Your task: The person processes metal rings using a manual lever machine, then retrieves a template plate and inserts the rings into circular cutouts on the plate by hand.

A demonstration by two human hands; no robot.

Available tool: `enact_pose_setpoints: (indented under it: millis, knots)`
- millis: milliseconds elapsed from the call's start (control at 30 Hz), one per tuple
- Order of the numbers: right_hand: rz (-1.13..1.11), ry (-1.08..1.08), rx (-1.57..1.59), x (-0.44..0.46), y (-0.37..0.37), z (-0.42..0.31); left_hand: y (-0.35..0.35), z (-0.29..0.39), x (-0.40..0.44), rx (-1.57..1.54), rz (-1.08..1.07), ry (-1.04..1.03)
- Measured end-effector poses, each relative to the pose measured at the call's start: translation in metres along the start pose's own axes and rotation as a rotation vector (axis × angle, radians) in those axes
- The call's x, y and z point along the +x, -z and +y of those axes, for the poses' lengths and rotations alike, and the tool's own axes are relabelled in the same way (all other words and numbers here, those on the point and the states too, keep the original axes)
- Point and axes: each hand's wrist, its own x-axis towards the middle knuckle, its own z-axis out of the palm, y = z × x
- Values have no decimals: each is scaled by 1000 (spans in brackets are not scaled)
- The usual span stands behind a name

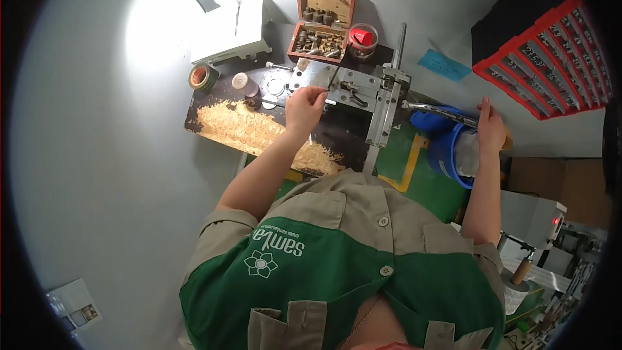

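My left hand (pixel 304 111) is closed in a pinch over the metal plate fixture (pixel 364 96) on the dark bench board. Between its fingertips is the end of a thin dark rod (pixel 334 78), which slants up over the plate. Off to the right, my right hand (pixel 491 131) is closed around the outer end of a long metal lever (pixel 447 113), which runs from the slide rail (pixel 387 113). Part of that grip is hidden. Near my left hand are a bolt (pixel 278 65) and a pink-white bottle (pixel 245 84).
An open wooden box (pixel 298 40) of small metal parts stands behind the plate beside a jar (pixel 363 39). Yellowish grease or paste (pixel 240 126) covers the board's front left. A blue bucket (pixel 442 155) sits below the lever; a red-edged drawer rack (pixel 551 58) is at right.
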Motion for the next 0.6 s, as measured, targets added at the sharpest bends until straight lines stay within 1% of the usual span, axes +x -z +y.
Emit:
enact_pose_setpoints:
  millis: [67, 100, 133, 167, 200, 233, 300, 367, 400, 433, 467, 500, 567, 600]
  knots:
    - [-27, -7, 28, 0, -1, 3, -8, 2, 2, 209, -29, -33]
    - [-54, -17, 25, 0, 2, 1, -13, 1, 3, 214, -33, -33]
    - [-36, -13, 9, 1, 1, 2, -17, -1, 3, 287, -29, -51]
    - [-64, -32, 38, 0, 3, 1, -21, -2, 3, 360, -25, -69]
    - [-62, -14, 54, 1, 3, 1, -24, -4, 4, 384, -23, -72]
    - [-47, -2, 19, -1, 6, -3, -27, -5, 6, 409, -25, -64]
    - [-14, 36, 67, -4, 9, -7, -31, -4, 9, 455, -42, -24]
    - [-41, 14, 54, -4, 15, -17, -36, -8, 13, 474, -24, -33]
    - [-27, 38, 76, -4, 15, -15, -38, -9, 15, 410, -47, 50]
    - [-37, 17, 59, -1, 14, -14, -39, -10, 17, 344, -68, 131]
    - [-27, 19, 55, -2, 14, -15, -37, 0, 16, 322, -71, 171]
    - [4, 65, 81, 0, 9, -10, -38, 1, 16, 324, -71, 174]
    - [-17, 24, 66, 2, 9, -10, -41, 2, 18, 324, -46, 180]
    - [-4, 46, 85, 0, 10, -11, -41, 3, 20, 334, -43, 194]
